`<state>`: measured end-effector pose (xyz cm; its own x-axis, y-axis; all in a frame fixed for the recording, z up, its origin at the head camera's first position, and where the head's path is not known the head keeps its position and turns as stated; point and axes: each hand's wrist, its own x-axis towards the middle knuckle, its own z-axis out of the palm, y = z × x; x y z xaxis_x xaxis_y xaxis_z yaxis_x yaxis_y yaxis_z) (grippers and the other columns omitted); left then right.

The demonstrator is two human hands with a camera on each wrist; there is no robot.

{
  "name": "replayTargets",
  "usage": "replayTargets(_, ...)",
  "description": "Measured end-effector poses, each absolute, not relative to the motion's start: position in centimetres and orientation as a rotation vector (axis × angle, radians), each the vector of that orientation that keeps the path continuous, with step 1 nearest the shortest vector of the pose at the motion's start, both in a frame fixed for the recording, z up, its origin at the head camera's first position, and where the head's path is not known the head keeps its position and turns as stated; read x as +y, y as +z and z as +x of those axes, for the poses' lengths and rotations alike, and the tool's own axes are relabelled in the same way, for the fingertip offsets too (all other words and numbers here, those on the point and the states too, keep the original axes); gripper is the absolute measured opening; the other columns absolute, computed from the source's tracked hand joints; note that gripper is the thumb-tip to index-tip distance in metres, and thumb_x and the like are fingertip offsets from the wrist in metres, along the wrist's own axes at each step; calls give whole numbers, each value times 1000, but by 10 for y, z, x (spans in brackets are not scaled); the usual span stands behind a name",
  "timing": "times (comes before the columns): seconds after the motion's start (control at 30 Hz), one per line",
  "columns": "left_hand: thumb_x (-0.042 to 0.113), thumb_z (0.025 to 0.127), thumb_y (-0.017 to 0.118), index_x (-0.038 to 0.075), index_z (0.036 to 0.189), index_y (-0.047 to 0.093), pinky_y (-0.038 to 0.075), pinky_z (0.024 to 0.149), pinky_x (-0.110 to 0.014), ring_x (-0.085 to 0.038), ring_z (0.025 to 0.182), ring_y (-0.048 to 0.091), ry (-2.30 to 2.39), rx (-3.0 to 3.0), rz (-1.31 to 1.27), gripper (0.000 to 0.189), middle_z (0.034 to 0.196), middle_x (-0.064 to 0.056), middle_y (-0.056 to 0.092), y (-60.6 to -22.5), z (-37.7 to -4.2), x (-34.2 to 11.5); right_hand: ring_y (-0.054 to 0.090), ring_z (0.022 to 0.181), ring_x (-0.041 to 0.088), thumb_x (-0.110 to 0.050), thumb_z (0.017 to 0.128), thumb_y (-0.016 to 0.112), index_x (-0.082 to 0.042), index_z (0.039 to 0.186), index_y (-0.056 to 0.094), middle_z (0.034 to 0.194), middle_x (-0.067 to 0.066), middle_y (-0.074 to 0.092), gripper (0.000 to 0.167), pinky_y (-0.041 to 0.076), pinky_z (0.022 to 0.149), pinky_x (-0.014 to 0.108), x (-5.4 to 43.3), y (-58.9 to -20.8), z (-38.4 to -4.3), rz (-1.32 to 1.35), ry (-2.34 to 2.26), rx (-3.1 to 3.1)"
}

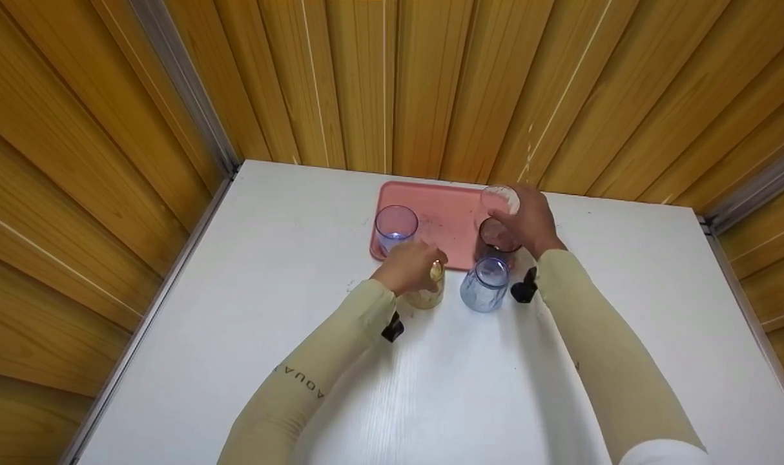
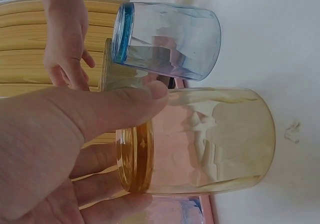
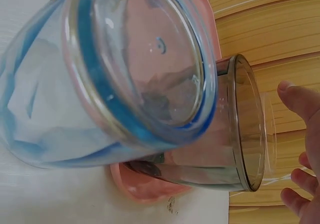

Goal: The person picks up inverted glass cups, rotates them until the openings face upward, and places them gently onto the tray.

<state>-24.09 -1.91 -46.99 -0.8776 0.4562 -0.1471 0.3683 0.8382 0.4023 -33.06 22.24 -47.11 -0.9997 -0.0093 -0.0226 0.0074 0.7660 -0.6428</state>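
My left hand (image 1: 410,266) grips an amber drinking glass (image 2: 215,144) around its thick upper end, thumb on one side and fingers on the other. That glass stands bottom-up at the tray's front edge. Over the back right of the pink tray (image 1: 447,223), my right hand (image 1: 529,219) is beside a clear glass (image 1: 492,197). In the right wrist view its fingers are spread, apart from the glasses. An upright brown glass (image 3: 210,159) stands on the tray just in front of the clear one. A blue glass (image 1: 484,294) stands bottom-up on the table between my hands.
A glass with a purple-blue rim (image 1: 396,223) stands at the tray's left side. The white table (image 1: 288,258) meets wood-patterned panels (image 1: 431,84) at the back. Black wrist mounts (image 1: 393,327) hang below both wrists.
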Motion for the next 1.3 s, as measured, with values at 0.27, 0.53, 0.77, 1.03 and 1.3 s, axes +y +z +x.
replayTargets(0.27, 18, 72, 86, 22, 120, 69, 55, 93, -39, -21, 107, 67, 552, 2774, 621, 51, 118, 1, 70, -472, -242, -20, 38, 135, 34, -31, 87, 72, -13, 142, 45, 142, 13, 46, 64, 31, 115, 53, 228, -475, -325, -100, -1081, 3003)
replayTargets(0.53, 20, 72, 86, 21, 121, 69, 53, 96, -39, -20, 108, 66, 521, 2779, 632, 52, 119, 1, 70, -474, -243, -21, 39, 134, 33, -28, 88, 71, -11, 140, 46, 141, 13, 46, 61, 30, 115, 52, 229, -473, -319, -96, -1065, 3012)
replayTargets(0.77, 19, 73, 85, 21, 122, 68, 54, 95, -38, -20, 109, 65, 539, 2761, 623, 52, 121, 1, 69, -473, -242, -22, 34, 138, 34, -31, 87, 72, -12, 144, 43, 146, 14, 42, 66, 27, 117, 53, 228, -472, -312, -125, -1055, 3011)
replayTargets(1.03, 18, 73, 85, 22, 122, 68, 55, 94, -39, -20, 109, 65, 549, 2752, 611, 52, 121, 1, 69, -473, -241, -21, 25, 145, 34, -40, 88, 69, -12, 148, 37, 155, 14, 32, 74, 22, 119, 53, 232, -472, -302, -153, -1031, 2994)
replayTargets(1.3, 19, 73, 85, 21, 123, 67, 53, 96, -41, -21, 109, 65, 525, 2757, 621, 52, 122, 0, 69, -470, -240, -20, 23, 146, 34, -39, 89, 68, -14, 149, 35, 156, 14, 30, 72, 22, 119, 53, 233, -470, -294, -154, -1007, 2985)
